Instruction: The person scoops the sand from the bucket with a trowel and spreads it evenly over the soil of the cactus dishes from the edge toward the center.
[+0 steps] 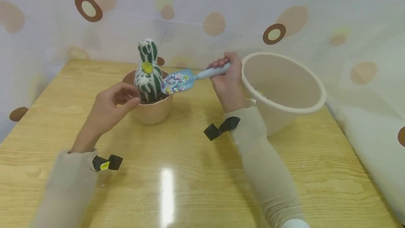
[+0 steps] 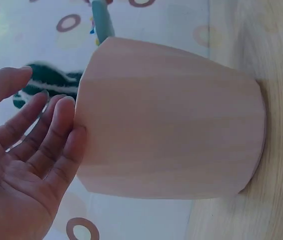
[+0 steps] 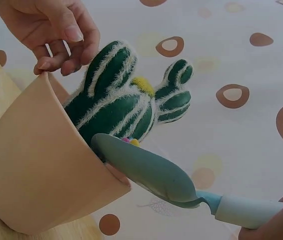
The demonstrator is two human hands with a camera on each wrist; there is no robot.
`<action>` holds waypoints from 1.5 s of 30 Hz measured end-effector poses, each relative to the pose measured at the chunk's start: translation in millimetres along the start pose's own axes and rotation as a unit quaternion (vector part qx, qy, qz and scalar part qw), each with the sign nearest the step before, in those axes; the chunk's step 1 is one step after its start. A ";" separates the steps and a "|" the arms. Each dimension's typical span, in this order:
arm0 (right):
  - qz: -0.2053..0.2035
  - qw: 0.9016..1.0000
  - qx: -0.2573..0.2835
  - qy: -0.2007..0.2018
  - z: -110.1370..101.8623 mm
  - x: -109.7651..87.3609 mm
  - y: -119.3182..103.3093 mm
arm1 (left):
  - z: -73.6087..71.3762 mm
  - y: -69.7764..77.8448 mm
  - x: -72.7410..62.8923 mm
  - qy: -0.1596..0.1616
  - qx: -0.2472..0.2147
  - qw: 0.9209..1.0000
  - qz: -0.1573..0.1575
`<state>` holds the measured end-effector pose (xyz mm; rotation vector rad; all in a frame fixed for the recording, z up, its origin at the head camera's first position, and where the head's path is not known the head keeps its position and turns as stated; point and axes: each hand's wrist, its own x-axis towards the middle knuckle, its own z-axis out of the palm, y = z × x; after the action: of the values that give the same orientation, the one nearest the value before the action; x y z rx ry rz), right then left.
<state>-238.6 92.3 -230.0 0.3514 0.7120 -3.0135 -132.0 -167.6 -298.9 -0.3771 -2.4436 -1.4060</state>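
Observation:
A green cactus (image 1: 148, 80) with white fuzzy ribs and a yellow flower stands in a peach-coloured pot (image 1: 153, 113). My right hand (image 1: 229, 80) grips the pale handle of a small blue trowel (image 1: 190, 80). Its scoop, heaped with colourful pebbles (image 1: 174, 82), is at the pot's right rim, beside the cactus. On the pot's other side is my left hand (image 1: 115, 99), fingers loosely bent, fingertips right at the rim and close to the cactus. In the right wrist view, the trowel's underside (image 3: 146, 167) shows and only a few pebbles peek over its edge.
A large cream bucket (image 1: 284, 80) stands at the right behind my right forearm, with some colourful pebbles (image 1: 261, 93) visible inside. Wooden tabletop (image 1: 190, 157) lies below. A patterned cloth (image 1: 196, 17) hangs behind the table and along its right side.

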 end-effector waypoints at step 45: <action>-0.050 0.983 -0.168 -0.053 25.7 -9.0 8.3 | -6.7 -39.5 12.6 -0.084 -0.022 0.987 -0.138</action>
<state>-234.6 73.2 -209.2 0.1437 1.2350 -2.8959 -157.3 -191.7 -322.2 -0.1766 -2.6888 -1.6004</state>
